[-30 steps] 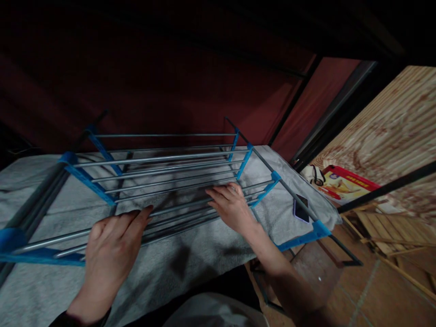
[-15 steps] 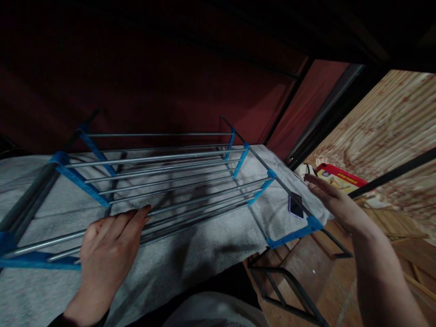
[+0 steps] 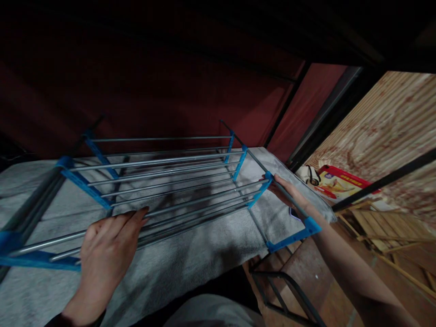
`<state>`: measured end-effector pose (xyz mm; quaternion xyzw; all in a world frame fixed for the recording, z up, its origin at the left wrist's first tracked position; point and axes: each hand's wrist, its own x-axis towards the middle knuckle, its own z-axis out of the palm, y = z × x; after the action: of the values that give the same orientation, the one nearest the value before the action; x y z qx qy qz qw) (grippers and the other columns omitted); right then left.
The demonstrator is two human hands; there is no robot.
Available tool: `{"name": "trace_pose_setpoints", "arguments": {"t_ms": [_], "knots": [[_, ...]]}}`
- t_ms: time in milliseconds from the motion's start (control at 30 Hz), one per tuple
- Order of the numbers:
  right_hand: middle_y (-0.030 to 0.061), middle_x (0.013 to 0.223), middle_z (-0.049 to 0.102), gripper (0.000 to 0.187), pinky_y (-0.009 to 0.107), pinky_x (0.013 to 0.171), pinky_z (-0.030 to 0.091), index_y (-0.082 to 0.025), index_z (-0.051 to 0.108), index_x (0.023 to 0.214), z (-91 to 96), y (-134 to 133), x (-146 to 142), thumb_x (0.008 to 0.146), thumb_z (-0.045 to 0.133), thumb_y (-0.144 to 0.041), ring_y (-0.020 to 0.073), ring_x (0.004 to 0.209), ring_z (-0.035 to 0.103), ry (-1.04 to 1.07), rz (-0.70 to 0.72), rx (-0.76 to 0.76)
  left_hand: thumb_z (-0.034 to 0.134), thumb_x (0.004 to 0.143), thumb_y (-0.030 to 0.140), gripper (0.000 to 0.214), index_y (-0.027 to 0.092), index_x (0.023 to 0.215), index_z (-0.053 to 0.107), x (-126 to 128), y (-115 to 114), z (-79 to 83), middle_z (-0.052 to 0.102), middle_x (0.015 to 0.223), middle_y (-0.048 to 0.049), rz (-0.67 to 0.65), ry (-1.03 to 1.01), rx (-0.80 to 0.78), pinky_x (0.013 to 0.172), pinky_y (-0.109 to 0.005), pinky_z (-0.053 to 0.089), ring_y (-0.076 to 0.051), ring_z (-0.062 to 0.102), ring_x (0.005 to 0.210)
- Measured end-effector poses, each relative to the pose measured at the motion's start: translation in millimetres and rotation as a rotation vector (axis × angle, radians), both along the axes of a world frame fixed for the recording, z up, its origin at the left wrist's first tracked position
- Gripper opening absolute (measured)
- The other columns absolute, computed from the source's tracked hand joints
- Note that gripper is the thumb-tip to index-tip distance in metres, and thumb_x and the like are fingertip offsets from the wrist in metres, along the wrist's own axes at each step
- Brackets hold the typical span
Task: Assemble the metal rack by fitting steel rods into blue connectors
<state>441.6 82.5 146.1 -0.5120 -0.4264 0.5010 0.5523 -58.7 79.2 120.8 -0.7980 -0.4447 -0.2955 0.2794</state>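
Observation:
A shoe rack (image 3: 170, 160) of grey metal tubes and blue plastic brackets lies across a grey blanket (image 3: 218, 245). My left hand (image 3: 111, 243) is closed over the front rods of one tier, near their left end; its fingertips are partly hidden. At the rack's right side, my right hand (image 3: 294, 190) grips a blue bracket (image 3: 260, 193) where it meets the side tube. The thumb is at the bracket's top, and some fingers are hidden behind it. Nearer to me, another blue bracket (image 3: 294, 235) joins the ends of the side tubes.
A phone (image 3: 295, 215) lies on the blanket, partly covered by my right arm. Beyond the bed's right end are a red and yellow package (image 3: 344, 181) and a folded wooden piece (image 3: 391, 227). A black metal frame (image 3: 289, 290) stands on the tiled floor. A dark red wall is behind.
My right hand has moved left, from open in the air beyond the rack onto its blue bracket. My left hand keeps its place on the rods.

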Motion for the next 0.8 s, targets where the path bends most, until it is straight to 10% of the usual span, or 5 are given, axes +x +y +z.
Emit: {"name": "trace_pose_setpoints", "arguments": {"t_ms": [800], "knots": [[0.0000, 0.088, 0.074, 0.018, 0.035, 0.088, 0.053, -0.025, 0.073, 0.085, -18.8, 12.0, -8.9, 0.072, 0.072, -0.037, 0.0217, 0.096, 0.068, 0.177, -0.137, -0.014, 0.064, 0.091, 0.018, 0.035, 0.019, 0.127, 0.062, -11.6, 1.9, -1.1, 0.066, 0.081, -0.0039, 0.000, -0.025, 0.023, 0.074, -0.036, 0.035, -0.023, 0.055, 0.078]]}}
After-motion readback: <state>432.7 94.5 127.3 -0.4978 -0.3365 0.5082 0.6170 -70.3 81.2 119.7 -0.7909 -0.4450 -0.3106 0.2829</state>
